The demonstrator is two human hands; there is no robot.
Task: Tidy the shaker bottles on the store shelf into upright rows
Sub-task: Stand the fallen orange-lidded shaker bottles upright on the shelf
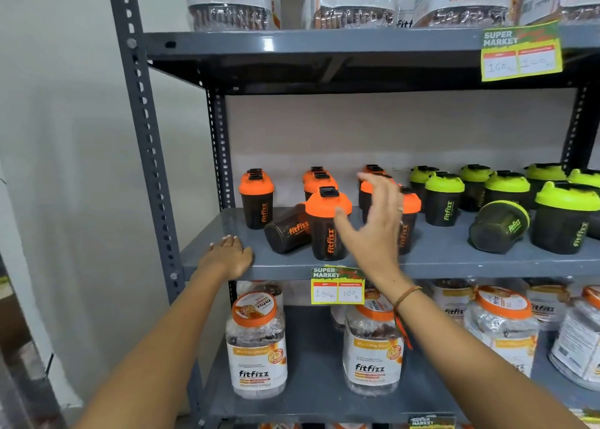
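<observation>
On the grey middle shelf (pixel 438 259) stand black shaker bottles, orange-lidded on the left and green-lidded on the right. One orange-lidded bottle (pixel 328 227) stands upright at the front. Behind its left side an orange-printed bottle (pixel 285 232) lies on its side. A green-lidded bottle (pixel 498 225) lies tipped over on the right. My right hand (pixel 373 224) hovers open, fingers spread, just right of the front orange bottle, partly hiding bottles behind it. My left hand (pixel 227 254) rests flat on the shelf's front left edge, holding nothing.
Clear jars with orange lids (pixel 256 344) fill the shelf below, and more jars (pixel 227 3) sit on the shelf above. Yellow price tags (pixel 337 285) hang from shelf edges. The rack's grey upright post (pixel 146 136) stands at left beside a white wall.
</observation>
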